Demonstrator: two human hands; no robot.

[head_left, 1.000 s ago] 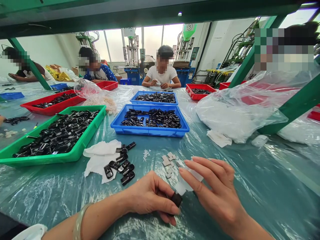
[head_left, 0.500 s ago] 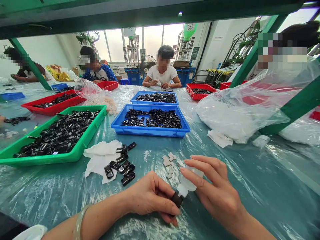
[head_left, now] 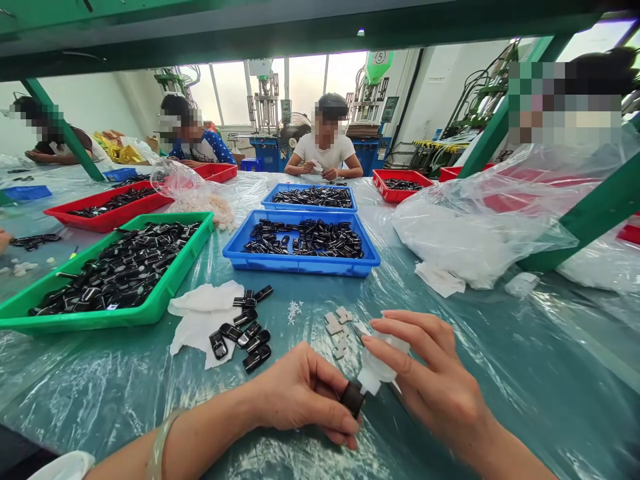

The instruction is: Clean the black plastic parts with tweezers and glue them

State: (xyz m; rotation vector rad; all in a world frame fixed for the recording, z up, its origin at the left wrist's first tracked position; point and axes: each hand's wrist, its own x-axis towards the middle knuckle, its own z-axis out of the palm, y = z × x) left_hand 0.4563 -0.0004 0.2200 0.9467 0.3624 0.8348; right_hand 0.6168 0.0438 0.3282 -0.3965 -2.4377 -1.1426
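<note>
My left hand [head_left: 313,397] pinches a small black plastic piece [head_left: 353,399] between thumb and fingers. In my right hand [head_left: 435,380] is a translucent white squeeze bottle [head_left: 385,357], tilted so its white cap end meets the edge of the black piece. A thin pointed tool [head_left: 358,332], perhaps tweezers, shows beside the right fingertips; most of it is hidden. Just beyond the hands lie several small white pads [head_left: 337,325] and a scatter of tiny white bits [head_left: 294,312]. Several glossy black pieces [head_left: 255,337] rest to the left, partly on a white cloth [head_left: 193,327].
A blue tray [head_left: 300,265] of black pieces stands ahead, another blue tray [head_left: 267,201] behind it. At left is a full green tray [head_left: 170,293]. Clear plastic bags [head_left: 460,233] lie at right by a green post [head_left: 585,220]. Several people sit around the table.
Both hands stay almost in place. The bottle has shifted very slightly, and its cap end remains at the black piece. The pointed tool shows a little more clearly.
</note>
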